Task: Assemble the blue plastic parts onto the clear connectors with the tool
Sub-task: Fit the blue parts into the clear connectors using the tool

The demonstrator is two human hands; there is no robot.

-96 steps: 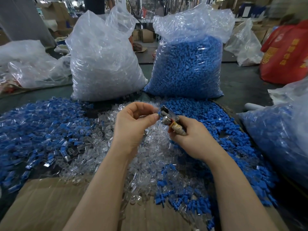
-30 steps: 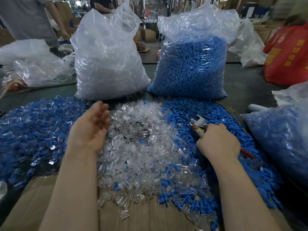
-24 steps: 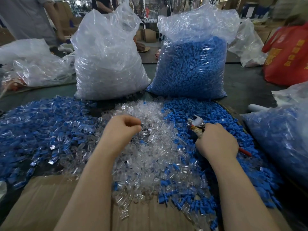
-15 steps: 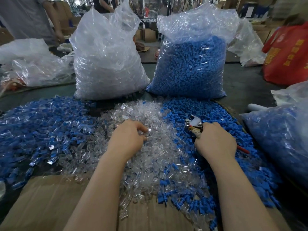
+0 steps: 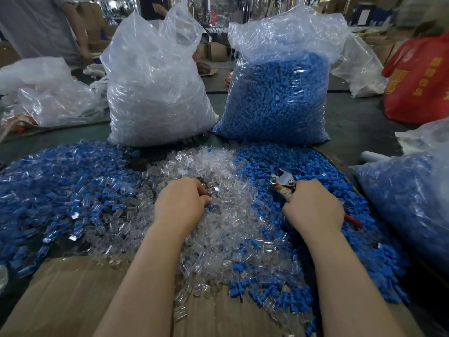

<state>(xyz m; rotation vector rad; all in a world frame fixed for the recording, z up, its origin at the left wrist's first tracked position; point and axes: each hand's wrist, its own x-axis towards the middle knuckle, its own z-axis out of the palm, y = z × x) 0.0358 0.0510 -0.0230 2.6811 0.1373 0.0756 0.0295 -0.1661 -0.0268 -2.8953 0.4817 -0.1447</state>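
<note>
Dark counter [image 5: 359, 122] in a crowded warehouse room, cardboard sheet [image 5: 73, 295] laid at near edge.

- Left hand [image 5: 181, 206]: moved from the assembled heap at left onto the clear connectors [image 5: 228, 229] in the last second; fingers [image 5: 202, 190] now curled down into the pile, apparently pinching one piece, exact hold hidden.
- Right hand [image 5: 312, 207]: gripping the tool [image 5: 283, 180], metal head up, red handle end showing behind; lowered onto the blue plastic parts [image 5: 315, 171].
- Judged step: fetching fresh pieces for the next assembly.
- Assembled pieces [image 5: 60, 186]: large spread at left, task well underway.
- Stock behind: clear bag [image 5: 155, 93], blue bag [image 5: 277, 98]; red bag [image 5: 418, 81] far right.
</note>
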